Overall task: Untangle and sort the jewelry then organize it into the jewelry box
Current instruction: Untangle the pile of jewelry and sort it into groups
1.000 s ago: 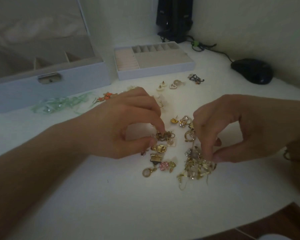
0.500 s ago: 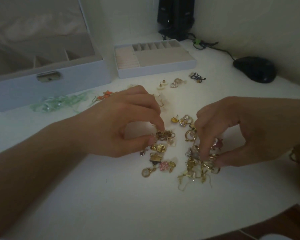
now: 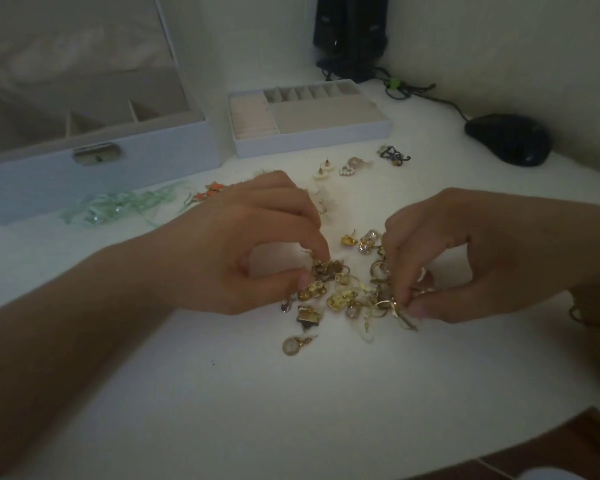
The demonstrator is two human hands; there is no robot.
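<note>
The tangled gold jewelry (image 3: 354, 296) lies on the white tabletop (image 3: 291, 393) between the hands: the left hand (image 3: 243, 244) pinches a dark gold piece (image 3: 326, 269) at its left edge, the right hand (image 3: 465, 254) what looks like a thin hook (image 3: 400, 308) on its right. The pull would run left to right. The jewelry box (image 3: 94, 168) and its tray (image 3: 309, 140) stand well behind, in a dim room.

No text, label, brand or number can be read anywhere; the picture is dim and blurred.

jewelry box (image 3: 94, 174) cut off at left edge + top, right hand (image 3: 482, 258) wrist out of frame at right, gold tangle (image 3: 364, 292) partly hidden by fingers, pieces too dim/blurry to ID individually, black object (image 3: 350, 36) cropped at top
</note>
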